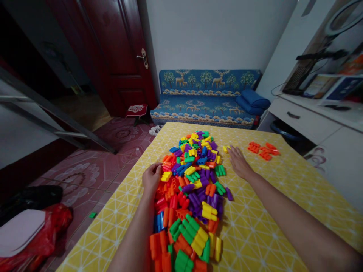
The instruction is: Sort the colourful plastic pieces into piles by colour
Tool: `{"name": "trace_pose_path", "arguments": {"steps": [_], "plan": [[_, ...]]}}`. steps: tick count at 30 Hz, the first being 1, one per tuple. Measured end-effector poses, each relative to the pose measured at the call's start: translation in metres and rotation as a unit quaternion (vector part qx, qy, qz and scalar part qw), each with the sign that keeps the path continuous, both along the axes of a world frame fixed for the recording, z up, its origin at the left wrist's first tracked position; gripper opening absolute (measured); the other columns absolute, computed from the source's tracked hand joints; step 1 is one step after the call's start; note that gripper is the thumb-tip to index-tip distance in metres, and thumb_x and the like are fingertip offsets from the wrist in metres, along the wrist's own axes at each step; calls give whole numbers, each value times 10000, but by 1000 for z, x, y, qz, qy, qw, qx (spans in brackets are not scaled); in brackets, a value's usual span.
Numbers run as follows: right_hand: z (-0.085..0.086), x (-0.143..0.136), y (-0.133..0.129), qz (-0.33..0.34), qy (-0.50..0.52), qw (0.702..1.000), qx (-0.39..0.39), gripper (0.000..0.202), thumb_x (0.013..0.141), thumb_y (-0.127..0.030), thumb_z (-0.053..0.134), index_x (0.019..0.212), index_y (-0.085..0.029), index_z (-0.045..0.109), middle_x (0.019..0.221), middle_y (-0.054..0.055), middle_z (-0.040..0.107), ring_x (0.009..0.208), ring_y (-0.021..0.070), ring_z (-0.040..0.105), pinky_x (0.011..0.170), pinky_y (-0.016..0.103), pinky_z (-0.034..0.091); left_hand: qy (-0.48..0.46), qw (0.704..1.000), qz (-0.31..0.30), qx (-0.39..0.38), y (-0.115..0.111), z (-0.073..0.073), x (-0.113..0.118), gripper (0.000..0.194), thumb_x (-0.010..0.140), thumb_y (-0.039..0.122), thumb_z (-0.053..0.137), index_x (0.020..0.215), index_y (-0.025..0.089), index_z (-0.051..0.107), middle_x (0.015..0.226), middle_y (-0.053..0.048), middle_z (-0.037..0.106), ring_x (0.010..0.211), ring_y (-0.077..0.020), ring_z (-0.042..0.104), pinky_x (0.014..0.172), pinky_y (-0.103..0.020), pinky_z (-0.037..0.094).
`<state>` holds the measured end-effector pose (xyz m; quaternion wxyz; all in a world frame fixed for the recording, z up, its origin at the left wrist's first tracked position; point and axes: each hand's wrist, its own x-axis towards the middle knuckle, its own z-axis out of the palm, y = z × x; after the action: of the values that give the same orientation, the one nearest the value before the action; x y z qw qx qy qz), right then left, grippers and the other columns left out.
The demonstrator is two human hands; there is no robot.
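A long heap of bullet-shaped plastic building blocks (pixel 195 177) in red, orange, yellow, green, blue and purple runs down the table. At the heap's left edge is my left hand (pixel 151 179), its fingers curled inward beside red blocks and a yellow block (pixel 166 176); what they hold, if anything, is hidden. My right hand (pixel 239 161) lies to the right of the heap, palm down with fingers stretched out. Its fingertips are at a small yellow block (pixel 226 149) apart from the heap. Further right sits a small group of orange blocks (pixel 265 151).
A yellow patterned cloth (pixel 255 211) covers the table. Beyond it stands a blue sofa (pixel 198 104). A white cabinet (pixel 306 117) is at the right, a metal ladder (pixel 56 117) at the left. One green block (pixel 92 215) lies on the floor near a red bag (pixel 58 226).
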<state>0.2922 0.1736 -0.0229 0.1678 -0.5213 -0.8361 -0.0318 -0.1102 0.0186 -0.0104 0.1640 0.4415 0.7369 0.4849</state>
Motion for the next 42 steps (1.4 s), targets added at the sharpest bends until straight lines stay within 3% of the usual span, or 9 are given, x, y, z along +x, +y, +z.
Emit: {"name": "trace_pose_path", "arguments": {"steps": [6, 9, 15, 22, 27, 31, 34, 37, 42], "plan": [[8, -4, 33, -38, -11, 999, -3, 561, 965, -291, 290, 1478, -71, 343, 1573, 183, 276, 1468, 293, 220, 1180, 501, 244, -12, 1000, 3, 5, 0, 2, 1, 350, 791, 424, 527, 927, 185, 745, 797, -57, 758, 685, -191, 677, 630, -260, 500], [15, 1, 38, -72, -30, 996, 42, 556, 980, -354, 277, 1482, -126, 351, 1570, 142, 306, 1465, 300, 213, 1169, 577, 185, -6, 1000, 9, 3, 0, 3, 1, 345, 787, 422, 531, 918, 185, 745, 787, -54, 756, 670, -189, 670, 627, -260, 499], [18, 48, 55, -196, -79, 975, 66, 492, 970, -347, 273, 1297, -191, 605, 1458, 96, 494, 1468, 358, 121, 1116, 703, 26, -18, 1000, 11, 1, -1, 3, 1, 341, 782, 425, 538, 912, 186, 743, 804, -49, 759, 677, -185, 674, 608, -248, 497], [19, 95, 63, -221, -106, 970, -5, 533, 955, -449, 328, 1374, -214, 558, 1518, 91, 413, 1452, 417, 117, 1098, 708, -46, -31, 999, 11, 2, -2, 4, 3, 351, 767, 427, 558, 917, 167, 740, 824, -55, 758, 696, -180, 671, 617, -237, 496], [14, 109, 58, -265, -71, 962, -12, 493, 976, -363, 319, 1393, -205, 531, 1482, 130, 447, 1416, 432, 190, 1061, 730, -14, -42, 999, 8, 3, -3, 4, 2, 393, 760, 459, 562, 933, 152, 736, 799, -62, 749, 669, -183, 659, 610, -248, 489], [12, 110, 58, -316, -38, 948, -15, 435, 943, -281, 405, 1275, -113, 630, 1386, 230, 509, 1402, 471, 185, 1043, 707, -24, -41, 999, 7, 3, -3, 3, 2, 411, 763, 470, 562, 945, 146, 737, 836, -71, 753, 703, -192, 669, 637, -255, 491], [17, 100, 53, -352, -31, 935, 10, 421, 922, -211, 404, 1217, -44, 654, 1459, 274, 409, 1431, 475, 111, 1059, 688, -4, -40, 999, 5, 4, -2, 2, 2, 402, 771, 467, 559, 949, 154, 740, 862, -70, 757, 739, -198, 677, 661, -257, 494], [22, 74, 35, -280, -12, 955, 101, 438, 939, -230, 371, 1286, -71, 586, 1538, 229, 307, 1455, 400, 136, 1098, 667, 74, -40, 999, 7, 1, -1, 1, 1, 398, 785, 466, 548, 957, 162, 739, 860, -67, 759, 739, -199, 678, 662, -259, 493], [18, -5, -16, -35, 187, 974, 124, 470, 981, -400, 308, 1310, -168, 552, 1388, 154, 530, 1324, 255, 447, 1129, 504, 302, -19, 1000, 18, -10, 0, -2, 1, 377, 801, 453, 532, 952, 181, 745, 851, -62, 761, 741, -201, 680, 642, -257, 486]]}}
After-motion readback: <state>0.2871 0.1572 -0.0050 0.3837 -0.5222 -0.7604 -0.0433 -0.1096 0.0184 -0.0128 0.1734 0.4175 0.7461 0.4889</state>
